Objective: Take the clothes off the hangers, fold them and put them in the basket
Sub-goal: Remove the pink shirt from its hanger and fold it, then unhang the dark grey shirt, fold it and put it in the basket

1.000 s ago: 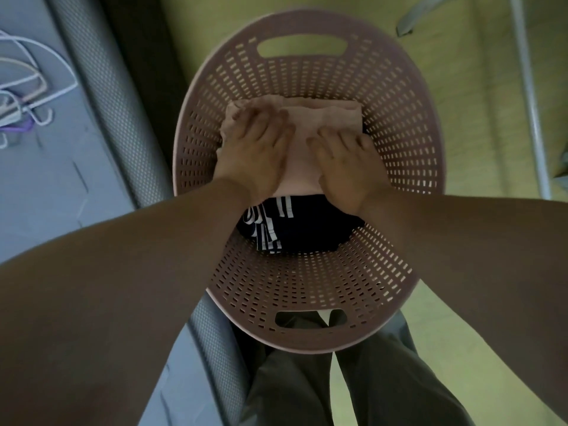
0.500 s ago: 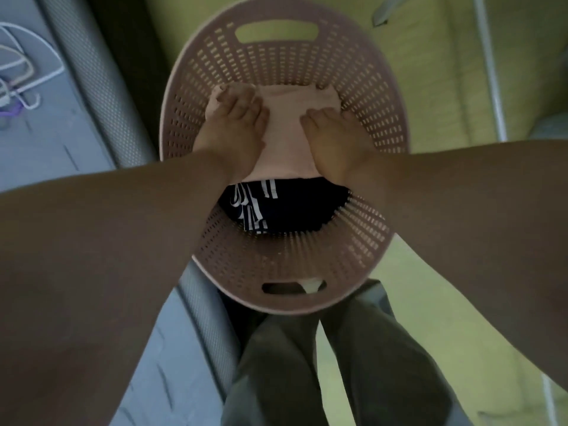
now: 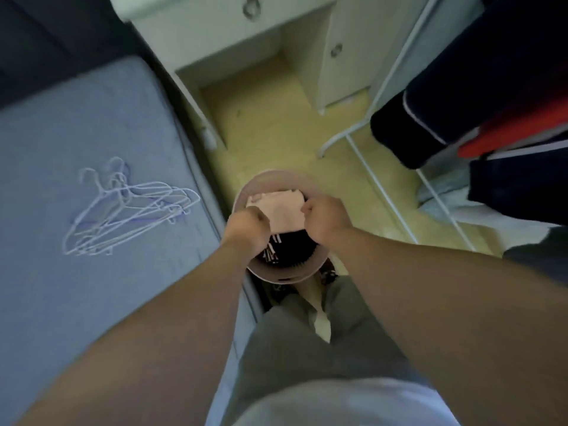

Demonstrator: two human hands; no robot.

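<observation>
Clothes stack up in the basket (image 3: 278, 176): a folded pink garment (image 3: 281, 210) lies atop a dark garment (image 3: 289, 250), left hand (image 3: 246, 226) and right hand (image 3: 325, 219) curled at its sides, grip unclear. Empty hangers (image 3: 123, 210) lie on the bed (image 3: 61, 302); hanging garments (image 3: 491, 103) on the rack (image 3: 384, 192) await folding.

1. The place is a home bedroom: a bed (image 3: 76, 118) with a blue-grey sheet fills the left side.
2. A white cabinet (image 3: 335, 72) with round drawer knobs stands at the far end of a narrow strip of pale wooden floor (image 3: 270, 124).
3. A white metal clothes rack (image 3: 381, 189) stands on the right, with dark navy and red garments (image 3: 461, 103) hanging from it.
4. A heap of thin white hangers (image 3: 123, 207) lies on the bed, and a round pink laundry basket (image 3: 270, 176) holding folded clothes (image 3: 281, 210) sits on the floor beside the bed.
</observation>
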